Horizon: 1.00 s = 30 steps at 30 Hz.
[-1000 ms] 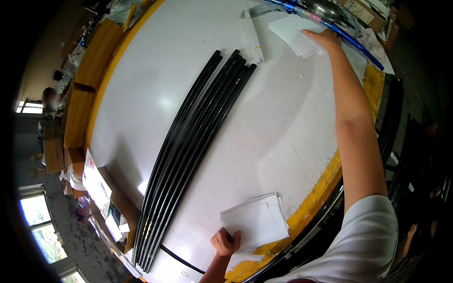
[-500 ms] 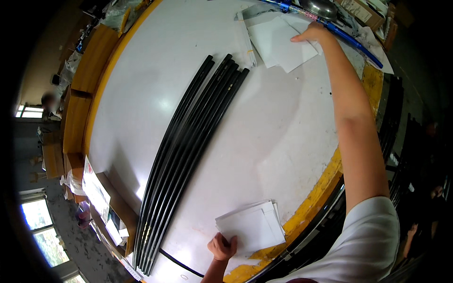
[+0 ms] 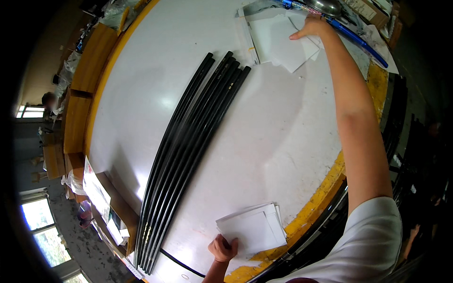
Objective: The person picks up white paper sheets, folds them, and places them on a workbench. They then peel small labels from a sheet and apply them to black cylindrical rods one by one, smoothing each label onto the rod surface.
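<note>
Close to the near edge, my left hand (image 3: 222, 248) is closed, fingers curled, against the left corner of a small stack of white paper sheets (image 3: 255, 231). Whether it pinches a sheet there is hidden. My right arm reaches far across the table, and my right hand (image 3: 313, 28) lies over a second, loosely fanned pile of white sheets (image 3: 278, 42). Its thumb is spread apart from the fingers, whose tips are partly hidden. Between the two piles, to the left, several long black tubes (image 3: 188, 137) lie side by side.
A blue rod (image 3: 358, 40) and a shiny metal bowl-shaped thing (image 3: 325, 5) lie beyond my right hand. An open cardboard box (image 3: 120, 207) with papers stands at the left. A thin black strip (image 3: 181, 263) lies near the front. The white table (image 3: 264, 155) has a yellow edge.
My right hand has shifted slightly over the far sheets, toward the blue rod. My left hand stays at the near stack. The whole view has moved a little.
</note>
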Tool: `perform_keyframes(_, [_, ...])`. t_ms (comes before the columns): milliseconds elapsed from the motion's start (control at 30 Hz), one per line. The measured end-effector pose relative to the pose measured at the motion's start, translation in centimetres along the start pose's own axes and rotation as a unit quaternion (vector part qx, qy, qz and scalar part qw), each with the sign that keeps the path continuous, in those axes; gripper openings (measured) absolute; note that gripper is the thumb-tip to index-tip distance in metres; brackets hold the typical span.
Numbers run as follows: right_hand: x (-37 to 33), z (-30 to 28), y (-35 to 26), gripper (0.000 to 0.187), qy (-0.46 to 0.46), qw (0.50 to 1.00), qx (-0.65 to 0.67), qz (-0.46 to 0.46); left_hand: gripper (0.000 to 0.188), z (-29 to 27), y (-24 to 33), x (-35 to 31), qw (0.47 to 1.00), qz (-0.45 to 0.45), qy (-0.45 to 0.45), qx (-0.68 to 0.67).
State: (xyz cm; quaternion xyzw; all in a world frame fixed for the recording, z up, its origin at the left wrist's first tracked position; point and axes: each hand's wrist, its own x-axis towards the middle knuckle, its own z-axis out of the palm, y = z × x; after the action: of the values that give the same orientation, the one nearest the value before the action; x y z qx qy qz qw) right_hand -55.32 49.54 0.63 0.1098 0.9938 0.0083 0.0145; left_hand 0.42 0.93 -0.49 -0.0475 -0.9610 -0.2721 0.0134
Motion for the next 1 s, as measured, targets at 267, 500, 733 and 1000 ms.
perform_keyframes(267, [-2.9,-2.2,-4.7,0.101,-0.127,0.991,-0.011,-0.038,0.039,0.0,0.0,0.2,1.000,0.011,0.007,-0.002])
perform_keyframes(500, [0.1,1.5,3.1,0.102,0.027,0.975,0.215,0.036,0.041,-0.2,0.0,0.6,1.000,0.030,0.007,0.004])
perform_keyframes(733, [-4.9,-0.8,-2.1,0.111,-0.012,0.999,0.030,0.016,0.044,0.0,-0.2,-0.1,1.000,0.027,-0.005,0.005])
perform_keyframes(1000, [-3.7,-0.5,-7.4,0.100,-0.103,0.986,0.062,0.118,0.041,-0.1,0.0,0.7,0.999,0.039,0.005,0.000])
